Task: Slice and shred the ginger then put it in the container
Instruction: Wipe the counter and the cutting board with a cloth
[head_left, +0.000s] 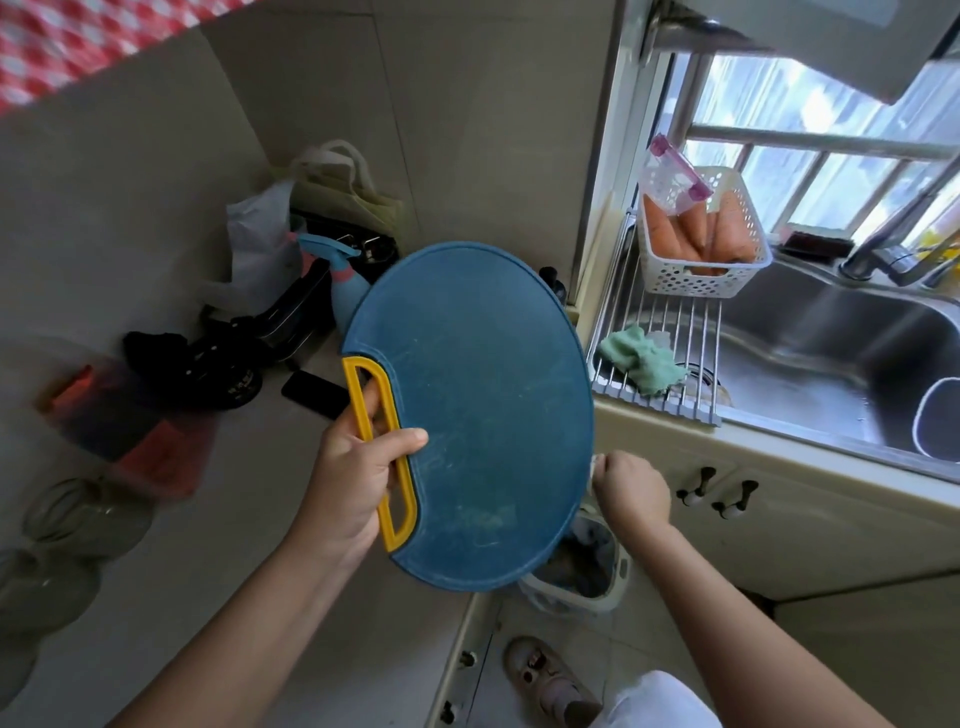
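A round blue cutting board (483, 405) with a yellow handle (382, 457) is lifted off the counter and tilted. My left hand (358, 473) grips the handle, fingers through the slot and thumb on the board's face. My right hand (631, 486) is curled at the board's lower right edge, above a white bin (597, 577) on the floor; something small and pale shows at its knuckles, but what it holds is unclear. No ginger or knife is visible.
A steel sink (810, 358) lies to the right, with a wire rack (670, 332), a green cloth (636, 358) and a white basket of carrots (696, 234). On the counter at left are bags (260, 244), a spray bottle (337, 275), a phone (314, 392) and blurred containers (130, 426).
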